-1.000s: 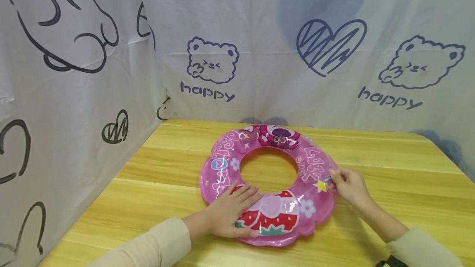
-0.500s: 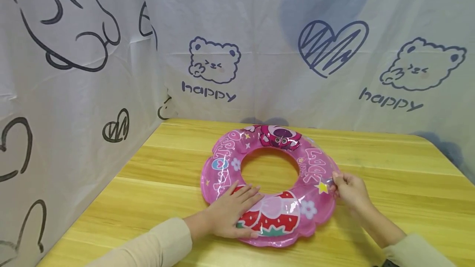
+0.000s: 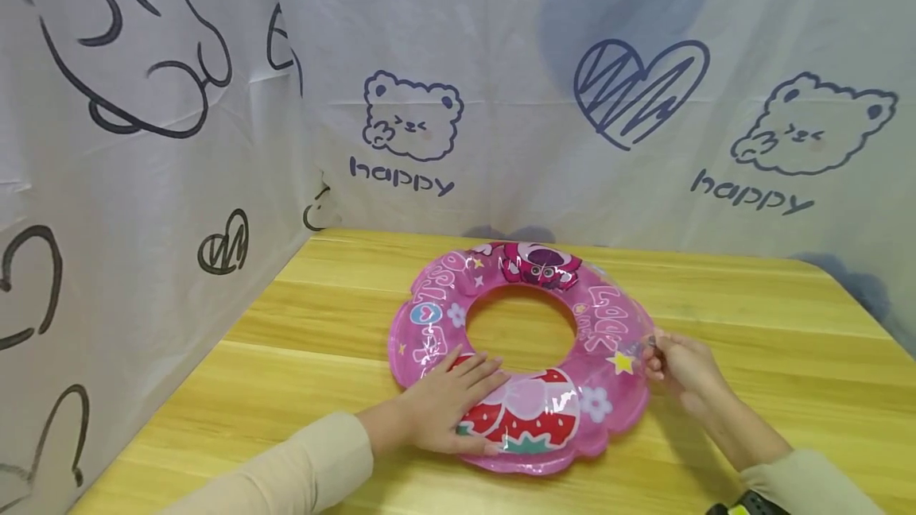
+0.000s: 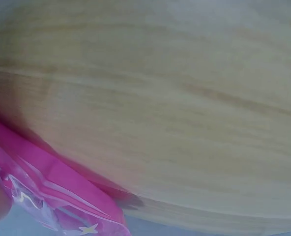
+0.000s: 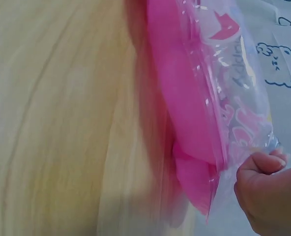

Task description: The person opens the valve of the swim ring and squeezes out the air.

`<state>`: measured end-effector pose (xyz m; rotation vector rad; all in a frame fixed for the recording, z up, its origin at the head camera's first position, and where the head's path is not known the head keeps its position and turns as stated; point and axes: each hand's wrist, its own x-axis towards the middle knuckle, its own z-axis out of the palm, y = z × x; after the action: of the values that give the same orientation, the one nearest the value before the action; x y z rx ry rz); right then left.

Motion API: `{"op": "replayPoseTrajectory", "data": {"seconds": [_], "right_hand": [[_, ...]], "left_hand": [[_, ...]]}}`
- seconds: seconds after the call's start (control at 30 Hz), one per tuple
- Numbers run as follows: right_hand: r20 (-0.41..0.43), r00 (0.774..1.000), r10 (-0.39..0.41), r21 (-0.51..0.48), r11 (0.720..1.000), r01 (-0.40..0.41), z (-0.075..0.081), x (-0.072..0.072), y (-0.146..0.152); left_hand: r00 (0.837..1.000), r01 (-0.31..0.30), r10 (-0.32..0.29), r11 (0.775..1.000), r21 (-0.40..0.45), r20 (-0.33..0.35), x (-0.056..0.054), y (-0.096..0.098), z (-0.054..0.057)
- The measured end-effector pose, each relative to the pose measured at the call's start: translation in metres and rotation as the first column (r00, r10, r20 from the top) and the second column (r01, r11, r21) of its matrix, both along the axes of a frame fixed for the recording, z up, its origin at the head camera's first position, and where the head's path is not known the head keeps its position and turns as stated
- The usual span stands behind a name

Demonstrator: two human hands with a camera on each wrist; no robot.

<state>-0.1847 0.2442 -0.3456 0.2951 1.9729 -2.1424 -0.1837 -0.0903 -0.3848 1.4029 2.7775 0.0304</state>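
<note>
A pink inflatable swim ring (image 3: 408,348) with a scalloped rim, strawberry print and a cartoon bear lies on the wooden table. On its near left part rests my left hand (image 3: 447,416), fingers spread and straight across the strawberry print. At the ring's right side, by the yellow star, my right hand (image 3: 690,372) pinches a small clear valve between thumb and curled fingers. The right wrist view shows the thumb (image 5: 268,162) bent over at the ring's clear top; the fingertips mostly cover the valve. Only the ring's pink side (image 4: 62,177) and a sliver of hand appear in the left wrist view.
The wooden table (image 3: 286,388) reaches back to a white cloth (image 3: 515,141) printed with bears and hearts. Another stretch of cloth (image 3: 143,205) hangs along the left side. A dark wrist strap (image 3: 747,503) shows at the right sleeve.
My right hand has shifted slightly rightward at the valve, and its fingers are curled in further. The left hand stays on the ring, which has barely moved.
</note>
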Motion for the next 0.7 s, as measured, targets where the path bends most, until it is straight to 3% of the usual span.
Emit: {"op": "replayPoseTrajectory", "data": {"seconds": [0.07, 0.2, 0.37, 0.53, 0.6, 0.63, 0.7], "right_hand": [[0.003, 1.000, 0.000, 0.024, 1.000, 0.000, -0.001, 0.000, 0.001], [-0.020, 1.000, 0.019, 0.187, 0.982, -0.015, -0.002, 0.001, 0.002], [-0.098, 0.995, 0.036, 0.408, 0.913, 0.007, -0.002, 0.002, 0.010], [-0.225, 0.974, 0.013, 0.509, 0.854, 0.106, -0.003, 0.003, 0.019], [-0.326, 0.946, 0.000, 0.545, 0.817, 0.188, -0.003, 0.004, 0.018], [-0.397, 0.918, 0.003, 0.562, 0.792, 0.241, -0.003, 0.005, 0.017], [-0.550, 0.835, 0.030, 0.567, 0.747, 0.347, -0.003, 0.007, 0.012]], "left_hand": [[1.000, 0.004, -0.004, 1.000, -0.003, 0.004, -0.001, 0.001, 0.001], [1.000, 0.007, -0.007, 1.000, -0.006, -0.002, -0.002, 0.000, 0.000], [1.000, 0.015, -0.015, 1.000, -0.011, -0.026, -0.002, 0.000, 0.000], [0.999, 0.025, -0.026, 1.000, -0.012, -0.030, -0.005, -0.003, 0.001], [0.999, 0.028, -0.028, 1.000, -0.014, -0.033, -0.007, -0.004, 0.001], [0.999, 0.030, -0.030, 0.999, -0.015, -0.036, -0.007, -0.005, 0.001], [0.999, 0.034, -0.035, 0.999, -0.015, -0.039, -0.008, -0.007, 0.002]]}}
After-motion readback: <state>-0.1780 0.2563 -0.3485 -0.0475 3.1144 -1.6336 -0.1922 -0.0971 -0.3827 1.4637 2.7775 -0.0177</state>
